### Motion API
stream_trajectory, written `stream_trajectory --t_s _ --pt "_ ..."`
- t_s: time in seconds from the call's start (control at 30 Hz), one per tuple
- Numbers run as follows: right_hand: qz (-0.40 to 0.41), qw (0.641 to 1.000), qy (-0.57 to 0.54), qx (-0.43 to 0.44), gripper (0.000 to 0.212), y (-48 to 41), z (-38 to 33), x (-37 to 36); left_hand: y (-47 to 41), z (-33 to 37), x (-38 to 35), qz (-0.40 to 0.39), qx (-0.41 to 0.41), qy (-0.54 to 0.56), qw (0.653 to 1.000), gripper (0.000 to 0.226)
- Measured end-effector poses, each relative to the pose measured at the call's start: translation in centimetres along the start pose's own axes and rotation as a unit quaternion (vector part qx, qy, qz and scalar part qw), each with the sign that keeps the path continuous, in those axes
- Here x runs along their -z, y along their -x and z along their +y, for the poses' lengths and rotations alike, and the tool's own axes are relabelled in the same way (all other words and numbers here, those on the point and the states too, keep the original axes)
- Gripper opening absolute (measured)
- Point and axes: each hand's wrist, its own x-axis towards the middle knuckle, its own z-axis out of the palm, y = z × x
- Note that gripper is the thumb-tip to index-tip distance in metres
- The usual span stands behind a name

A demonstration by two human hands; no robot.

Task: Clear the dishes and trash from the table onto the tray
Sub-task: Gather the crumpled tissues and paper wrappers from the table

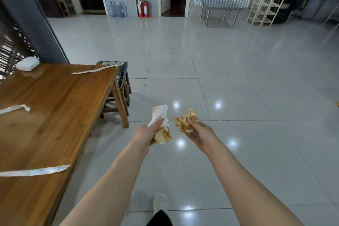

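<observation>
Right of the table [55, 106], over the floor, the left hand [145, 134] grips a stained napkin wad [163, 135] and the right hand [200, 135] grips another wad [185, 121]. This looks like the carrying step. Next, both need dropping onto what seems the tray [125, 67] at the table's far end.

Glossy wooden table [55, 108], crumpled paper wads [186, 121].

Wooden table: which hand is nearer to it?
Left. The left hand, gripping crumpled napkins, is over the floor just right of the wooden table. The right hand, gripping a stained paper wad, is farther right, beyond the left hand.
</observation>
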Motion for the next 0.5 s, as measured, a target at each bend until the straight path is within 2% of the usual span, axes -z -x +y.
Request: stream_trajectory --t_s 0.2,0.4,0.5 --pt "0.006 1.0 0.013 0.008 0.017 -10.6 -4.1 -4.1 -10.1 5.6 -1.0 0.019 -0.009 0.001 1.0 0.031" --pt "-0.001 0.999 0.038 0.023 0.007 -19.2 -9.2 -9.7 -18.3 13.6 -1.1 0.036 -0.033 -0.015 0.999 0.03" --pt "-0.005 0.999 0.03 0.026 0.013 -23.1 -11.0 -11.5 -22.0 16.6 -1.3 0.043 -0.04 -0.018 0.998 0.033"
